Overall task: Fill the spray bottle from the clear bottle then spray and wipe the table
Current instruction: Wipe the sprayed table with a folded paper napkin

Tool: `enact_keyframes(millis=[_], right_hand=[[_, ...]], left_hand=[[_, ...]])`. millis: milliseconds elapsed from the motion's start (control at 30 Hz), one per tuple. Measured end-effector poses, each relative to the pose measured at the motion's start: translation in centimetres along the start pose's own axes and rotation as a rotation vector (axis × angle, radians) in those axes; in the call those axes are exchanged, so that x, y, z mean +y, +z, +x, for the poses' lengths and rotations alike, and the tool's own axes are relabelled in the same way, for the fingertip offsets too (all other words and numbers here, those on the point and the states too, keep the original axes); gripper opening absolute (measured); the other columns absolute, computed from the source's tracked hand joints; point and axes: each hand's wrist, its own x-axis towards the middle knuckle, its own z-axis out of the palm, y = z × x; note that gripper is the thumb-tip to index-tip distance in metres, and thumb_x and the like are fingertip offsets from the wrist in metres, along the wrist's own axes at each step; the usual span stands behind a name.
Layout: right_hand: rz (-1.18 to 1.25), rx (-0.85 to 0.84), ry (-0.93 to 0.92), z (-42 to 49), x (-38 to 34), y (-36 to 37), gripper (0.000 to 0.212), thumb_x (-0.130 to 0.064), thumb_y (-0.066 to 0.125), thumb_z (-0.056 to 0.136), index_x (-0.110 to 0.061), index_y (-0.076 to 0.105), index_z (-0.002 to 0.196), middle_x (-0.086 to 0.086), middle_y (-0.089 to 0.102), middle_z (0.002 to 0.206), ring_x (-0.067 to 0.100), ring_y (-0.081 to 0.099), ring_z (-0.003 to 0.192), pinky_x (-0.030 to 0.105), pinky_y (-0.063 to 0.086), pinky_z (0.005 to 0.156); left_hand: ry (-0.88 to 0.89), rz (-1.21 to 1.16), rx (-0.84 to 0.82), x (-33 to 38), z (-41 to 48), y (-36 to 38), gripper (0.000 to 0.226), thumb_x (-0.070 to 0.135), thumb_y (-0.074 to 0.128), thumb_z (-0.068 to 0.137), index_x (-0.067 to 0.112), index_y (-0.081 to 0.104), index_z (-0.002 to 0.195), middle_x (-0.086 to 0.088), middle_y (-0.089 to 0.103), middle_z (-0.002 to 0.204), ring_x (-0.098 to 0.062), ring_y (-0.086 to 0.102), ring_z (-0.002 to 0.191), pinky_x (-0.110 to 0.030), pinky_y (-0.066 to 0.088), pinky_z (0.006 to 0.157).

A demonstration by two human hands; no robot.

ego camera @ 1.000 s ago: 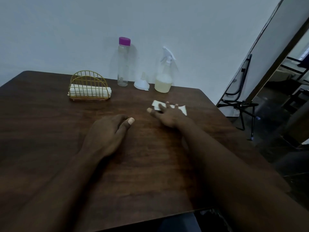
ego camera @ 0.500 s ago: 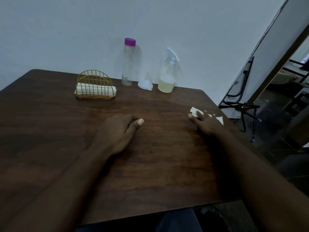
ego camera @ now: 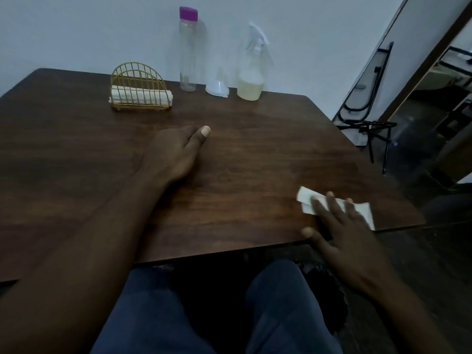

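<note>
Head view, right hand (ego camera: 342, 233) flat on white wipe (ego camera: 305, 194), left hand (ego camera: 173, 154) palm-down

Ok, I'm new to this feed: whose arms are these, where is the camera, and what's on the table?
No machine here: these are a person's two bare hands, seen from one camera worn on the head, looking forward and down. The left hand rests idle on the table, holding nothing. The right hand presses a white wipe flat near the table's front right corner. At the back stand a wire holder with folded cloths, a clear bottle with a purple cap, a funnel and a spray bottle partly filled with yellowish liquid.
</note>
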Motion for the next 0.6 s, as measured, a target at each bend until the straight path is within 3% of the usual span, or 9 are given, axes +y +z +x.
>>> enact_keyframes(millis=[133,233,367,467,533,600], right_hand=[[-0.056,0.018,-0.143,-1.7,-7.3,1.7,0.122,-0.105,-0.012,0.065,-0.041,0.005,0.167,-0.002,-0.012,0.175,0.028,-0.018,0.161,0.045,-0.001,0.131],[-0.008,-0.004,-0.280,-2.4,-13.0,3.5,0.122,-0.109,-0.001,0.066,-0.041,0.002,0.167,-0.004,-0.015,0.175,0.027,-0.026,0.159,0.048,-0.007,0.130],[0.070,-0.052,-0.432,-2.4,-18.8,5.5,0.116,-0.107,0.009,0.072,-0.041,0.001,0.167,-0.006,-0.019,0.174,0.023,-0.035,0.155,0.045,-0.018,0.126],[0.098,-0.087,-0.450,0.0,-21.9,5.6,0.111,-0.102,0.005,0.076,-0.040,0.005,0.167,-0.004,-0.015,0.175,0.024,-0.030,0.157,0.046,-0.015,0.128],[0.093,-0.106,-0.443,2.7,-23.9,5.3,0.104,-0.098,0.004,0.081,-0.039,0.008,0.167,-0.003,-0.010,0.176,0.028,-0.023,0.160,0.048,-0.011,0.129],[0.080,-0.138,-0.435,6.1,-25.8,4.9,0.100,-0.094,0.005,0.084,-0.039,0.009,0.167,-0.002,-0.007,0.177,0.032,-0.019,0.161,0.050,-0.008,0.130]], left_hand=[[-0.005,-0.024,0.058,-0.1,-0.8,-0.2,0.051,0.062,0.035,0.105,0.029,0.071,0.116,0.000,0.075,0.105,-0.023,0.066,0.100,-0.033,0.040,0.077],[-0.052,-0.063,0.088,-1.0,-1.6,-1.2,0.054,0.066,0.035,0.103,0.032,0.068,0.129,0.001,0.074,0.118,-0.021,0.065,0.108,-0.032,0.042,0.084],[-0.207,-0.151,0.159,-3.3,-2.9,-3.2,0.060,0.080,0.030,0.095,0.041,0.066,0.123,0.020,0.068,0.103,-0.012,0.062,0.099,-0.034,0.042,0.082],[-0.290,-0.304,0.278,-4.2,-3.7,-4.6,0.058,0.086,0.032,0.091,0.042,0.069,0.093,0.017,0.070,0.082,-0.007,0.066,0.083,-0.039,0.052,0.081],[-0.325,-0.391,0.339,-4.3,-4.0,-5.1,0.051,0.085,0.035,0.091,0.050,0.071,0.088,0.021,0.072,0.088,0.001,0.066,0.087,-0.038,0.053,0.090],[-0.351,-0.461,0.354,-4.3,-4.0,-5.5,0.049,0.084,0.037,0.090,0.053,0.074,0.094,0.023,0.074,0.100,0.001,0.065,0.103,-0.037,0.050,0.101]])
